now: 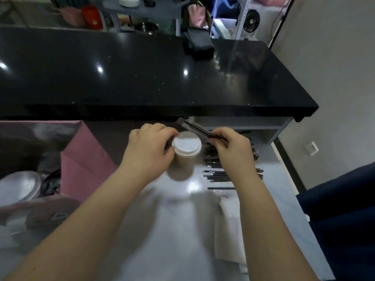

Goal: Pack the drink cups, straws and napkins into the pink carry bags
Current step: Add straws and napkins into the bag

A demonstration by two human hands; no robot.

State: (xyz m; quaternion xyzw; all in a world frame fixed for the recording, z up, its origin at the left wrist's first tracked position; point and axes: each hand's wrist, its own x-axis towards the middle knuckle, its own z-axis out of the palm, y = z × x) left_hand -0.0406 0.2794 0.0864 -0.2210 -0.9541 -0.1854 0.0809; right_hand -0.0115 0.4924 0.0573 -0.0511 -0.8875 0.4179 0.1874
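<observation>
So the left hand (149, 148) has its fingers wrapped round the lidded paper cup (186, 152), probably steadying it on the white counter (172, 230); the right hand (233, 147) pinches a wrapped black straw (199, 129) above the straw pile (218, 173); the open pink carry bag (85, 159) waits just left, napkins (230, 230) nearer me.

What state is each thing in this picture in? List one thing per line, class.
Left hand: gripping the cup's side.
Right hand: pinching a wrapped straw.
Paper cup: upright, lidded.
Wrapped straw: lifted, tilted.
Loose straws: lying flat.
Pink carry bag: open.
Napkins: stacked flat.
</observation>
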